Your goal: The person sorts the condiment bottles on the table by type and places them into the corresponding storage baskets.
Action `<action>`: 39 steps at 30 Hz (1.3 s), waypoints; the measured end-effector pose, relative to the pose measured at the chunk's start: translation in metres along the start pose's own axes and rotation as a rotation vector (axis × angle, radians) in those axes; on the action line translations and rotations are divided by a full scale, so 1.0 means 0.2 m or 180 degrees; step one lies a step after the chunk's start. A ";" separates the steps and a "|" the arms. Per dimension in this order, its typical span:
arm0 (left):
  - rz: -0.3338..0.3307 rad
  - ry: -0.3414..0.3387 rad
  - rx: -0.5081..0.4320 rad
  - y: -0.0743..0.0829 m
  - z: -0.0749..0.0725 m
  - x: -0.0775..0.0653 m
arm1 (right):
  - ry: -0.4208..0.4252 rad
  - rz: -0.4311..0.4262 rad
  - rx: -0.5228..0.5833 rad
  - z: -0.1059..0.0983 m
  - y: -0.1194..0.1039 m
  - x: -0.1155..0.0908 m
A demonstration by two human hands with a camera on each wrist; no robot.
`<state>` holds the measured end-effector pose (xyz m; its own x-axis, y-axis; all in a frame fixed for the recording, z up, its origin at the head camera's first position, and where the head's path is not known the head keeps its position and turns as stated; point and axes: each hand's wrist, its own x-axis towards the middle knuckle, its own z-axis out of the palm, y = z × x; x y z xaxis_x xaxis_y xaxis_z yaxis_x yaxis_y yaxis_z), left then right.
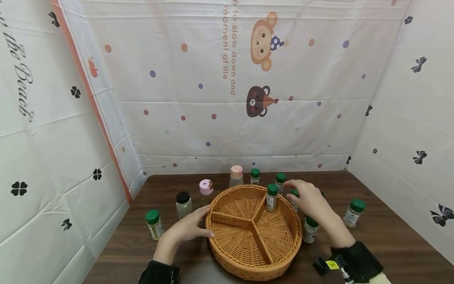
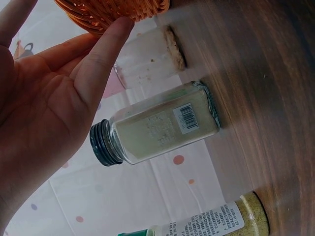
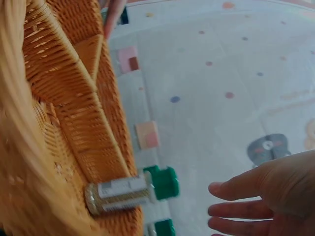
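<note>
A round wicker basket (image 1: 260,272) with three compartments sits tilted on the table. My left hand (image 1: 189,227) rests against its left side, thumb and fingertips touching the outer wall. One green-capped spice jar (image 1: 271,200) stands inside the basket by the back right rim, near a divider; the right wrist view shows its grainy filling and white label. Just beyond that rim, my right hand (image 1: 310,199) reaches over other green-capped jars with loosely bent fingers. Nothing lies in that hand (image 3: 268,201) in the right wrist view. It partly hides a green-capped jar (image 1: 294,194) beneath it.
Left of the basket are a green-capped jar (image 1: 155,227), a black-capped jar (image 1: 184,206) and a pink-lidded jar (image 1: 206,187). Another pink-lidded bottle (image 1: 236,175) stands behind. Green-capped jars (image 1: 310,230) line the right side, one farther out (image 1: 353,213). Printed cloth surrounds the table.
</note>
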<state>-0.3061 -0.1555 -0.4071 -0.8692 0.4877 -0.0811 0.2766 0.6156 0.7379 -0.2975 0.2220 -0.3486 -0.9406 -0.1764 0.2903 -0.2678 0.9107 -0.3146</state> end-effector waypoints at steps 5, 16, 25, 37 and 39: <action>-0.0013 0.0009 0.0043 0.00 -0.01 0.00 | -0.0048 -0.0051 0.0072 -0.06 0.08 -0.10; 0.0054 -0.0051 -0.0018 -0.01 -0.01 0.00 | -0.0579 -0.0328 0.0332 -0.13 0.27 -0.27; 0.0056 -0.0045 -0.0032 -0.01 -0.01 0.00 | -0.0867 -0.0780 0.0398 -0.07 0.35 -0.33; -0.0010 -0.0035 -0.0050 -0.01 -0.01 0.00 | -0.0616 -0.0436 0.0301 -0.07 0.34 -0.33; -0.0005 -0.0035 -0.0044 0.00 -0.01 0.00 | -0.0535 -0.0401 0.0284 -0.08 0.33 -0.33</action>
<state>-0.3070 -0.1564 -0.4069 -0.8651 0.4935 -0.0894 0.2695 0.6078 0.7469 -0.2501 0.2988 -0.3741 -0.9181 -0.3531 0.1799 -0.3957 0.8422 -0.3663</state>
